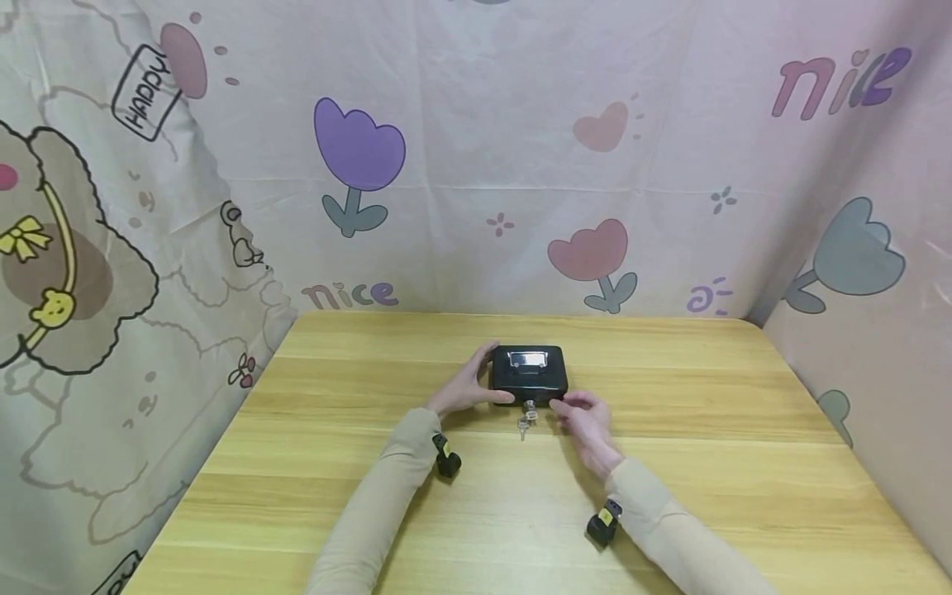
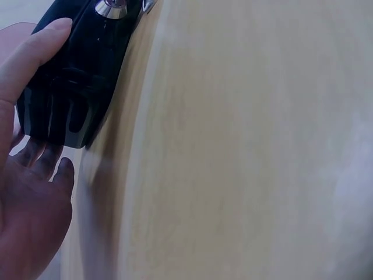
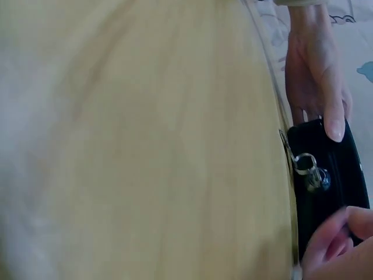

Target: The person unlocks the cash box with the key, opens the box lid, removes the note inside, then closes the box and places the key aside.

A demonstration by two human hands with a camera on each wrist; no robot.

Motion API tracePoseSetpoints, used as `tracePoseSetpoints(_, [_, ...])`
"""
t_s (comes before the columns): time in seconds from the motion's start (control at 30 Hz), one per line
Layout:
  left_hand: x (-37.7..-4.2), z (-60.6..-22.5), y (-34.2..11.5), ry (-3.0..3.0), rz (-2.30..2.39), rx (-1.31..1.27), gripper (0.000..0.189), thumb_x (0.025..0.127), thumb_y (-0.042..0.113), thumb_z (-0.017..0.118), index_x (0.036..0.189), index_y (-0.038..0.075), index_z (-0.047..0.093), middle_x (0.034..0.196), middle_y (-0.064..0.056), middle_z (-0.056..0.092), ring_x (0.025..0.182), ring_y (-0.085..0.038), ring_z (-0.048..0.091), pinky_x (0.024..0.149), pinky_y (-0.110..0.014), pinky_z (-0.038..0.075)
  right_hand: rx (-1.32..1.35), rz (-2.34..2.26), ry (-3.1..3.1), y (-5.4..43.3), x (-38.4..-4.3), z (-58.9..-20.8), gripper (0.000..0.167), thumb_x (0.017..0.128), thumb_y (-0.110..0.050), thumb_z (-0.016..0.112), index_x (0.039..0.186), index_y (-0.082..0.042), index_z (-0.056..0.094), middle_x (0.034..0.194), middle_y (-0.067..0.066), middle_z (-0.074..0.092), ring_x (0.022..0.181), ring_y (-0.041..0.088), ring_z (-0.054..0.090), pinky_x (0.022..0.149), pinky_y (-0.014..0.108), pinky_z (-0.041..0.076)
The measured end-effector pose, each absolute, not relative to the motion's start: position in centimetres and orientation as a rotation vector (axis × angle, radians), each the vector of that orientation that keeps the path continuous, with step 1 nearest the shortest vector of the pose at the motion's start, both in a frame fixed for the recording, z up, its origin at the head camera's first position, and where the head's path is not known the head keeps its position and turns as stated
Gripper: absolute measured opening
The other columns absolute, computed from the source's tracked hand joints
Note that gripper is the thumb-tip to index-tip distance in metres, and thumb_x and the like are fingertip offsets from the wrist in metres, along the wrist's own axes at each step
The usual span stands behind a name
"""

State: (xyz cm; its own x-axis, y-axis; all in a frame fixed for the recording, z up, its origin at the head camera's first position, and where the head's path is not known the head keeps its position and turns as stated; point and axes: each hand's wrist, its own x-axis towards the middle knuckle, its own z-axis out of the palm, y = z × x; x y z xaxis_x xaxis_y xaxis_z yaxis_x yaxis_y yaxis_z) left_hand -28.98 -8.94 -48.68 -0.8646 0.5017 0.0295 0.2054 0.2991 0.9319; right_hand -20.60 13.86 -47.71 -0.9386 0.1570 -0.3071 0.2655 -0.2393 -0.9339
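A small black cash box (image 1: 531, 384) sits toward the back of the table, a silver plate and folded handle on its lid. My left hand (image 1: 467, 388) grips its left end, the thumb (image 2: 46, 44) lying on the front face. Some of that hand's fingers go out of sight behind the box. From the silver lock (image 3: 317, 178) in the front a key sticks out, and a second key (image 1: 523, 427) dangles from the ring. My right hand (image 1: 589, 426) is at the front right corner with loosely bent fingers, holding nothing that shows; contact with the box is unclear.
The box stands on a light wooden table (image 1: 654, 355). Cloth printed with flowers and cartoon figures (image 1: 476, 165) hangs behind the table and along both sides. A small black camera (image 1: 447, 459) is strapped to the left wrist, another camera (image 1: 603, 525) to the right.
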Motion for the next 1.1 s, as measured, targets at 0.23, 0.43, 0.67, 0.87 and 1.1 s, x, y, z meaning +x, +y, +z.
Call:
tracePoseSetpoints(0.23, [-29.0, -48.6, -9.1, 2.287, 1.599, 0.640, 0.113, 0.078, 0.018, 0.087, 0.162, 0.010, 0.011, 0.170, -0.017, 0.013, 0.157, -0.037, 0.015, 0.130, -0.049, 0.015, 0.426, -2.352, 1.972, 14.6, -22.0, -47.0, 0.050, 0.082, 0.016, 0.060, 0.129, 0.006, 0.047, 0.121, 0.011, 0.056, 0.103, 0.015, 0.058, 0.084, 0.017, 0.053])
tracePoseSetpoints(0.43, [-29.2, -48.8, -9.1, 2.298, 1.591, 0.630, 0.115, 0.077, 0.020, 0.088, 0.162, 0.011, 0.011, 0.170, -0.014, 0.012, 0.157, -0.036, 0.016, 0.130, -0.047, 0.016, 0.138, -2.405, 1.812, 15.5, -23.5, -46.8, 0.082, 0.074, 0.027, 0.042, 0.152, 0.003, 0.028, 0.164, 0.020, 0.026, 0.151, 0.033, 0.028, 0.126, 0.037, 0.032])
tracePoseSetpoints(0.67, [-29.1, -48.8, -9.0, 2.284, 1.603, 0.631, 0.115, 0.077, 0.019, 0.087, 0.163, 0.012, 0.011, 0.170, -0.014, 0.013, 0.157, -0.034, 0.015, 0.130, -0.045, 0.015, -0.087, -2.401, 1.630, 16.7, -24.7, -47.4, 0.095, 0.074, 0.029, 0.041, 0.160, -0.002, 0.013, 0.172, 0.012, 0.005, 0.160, 0.027, 0.002, 0.132, 0.041, 0.003])
tracePoseSetpoints(0.87, [-28.9, -48.7, -9.1, 2.258, 1.638, 0.624, 0.112, 0.079, 0.015, 0.086, 0.163, 0.012, 0.011, 0.170, -0.014, 0.012, 0.158, -0.035, 0.014, 0.131, -0.045, 0.015, -0.196, -2.357, 1.576, 17.3, -25.2, -47.6, 0.098, 0.075, 0.028, 0.042, 0.161, -0.002, 0.004, 0.172, 0.010, -0.006, 0.159, 0.024, -0.008, 0.130, 0.038, -0.007])
tracePoseSetpoints(1.1, [-28.7, -48.7, -8.9, 2.208, 1.676, 0.614, 0.112, 0.080, 0.014, 0.085, 0.163, 0.012, 0.009, 0.171, -0.013, 0.009, 0.158, -0.034, 0.014, 0.130, -0.044, 0.015, -0.285, -2.237, 1.638, 18.2, -25.9, -47.8, 0.105, 0.074, 0.027, 0.045, 0.160, -0.003, -0.006, 0.171, 0.011, -0.013, 0.158, 0.028, -0.013, 0.130, 0.043, -0.011])
